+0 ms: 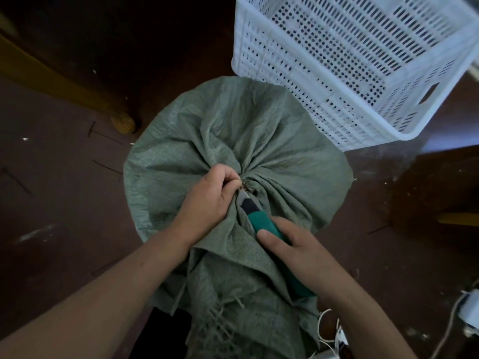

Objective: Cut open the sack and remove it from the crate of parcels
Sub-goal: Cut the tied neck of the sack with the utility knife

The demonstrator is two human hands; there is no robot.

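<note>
- Sack: green woven, bulging, stands on the floor at mid-frame, mouth up. Its tied neck is gathered tight, so not opened yet.
- Left hand: fingers curled, pinching the tied neck right at the knot.
- Right hand: wrapped round the teal utility knife; blade is out w/ tip at the knot, v. close to the left fingertips, so a slip risk.
- Progress, my read: early. First cut is only just being lined up; opening and pulling the sack off are both left.
- Loose frayed flap hangs toward the person, under the knife hand; could snag.
- White perforated crate: just beyond the sack, upper right, tilted, no parcels visible in it. Can't tell what's inside the sack.
- Around: wooden furniture leg to the left, white cord bottom right.
</note>
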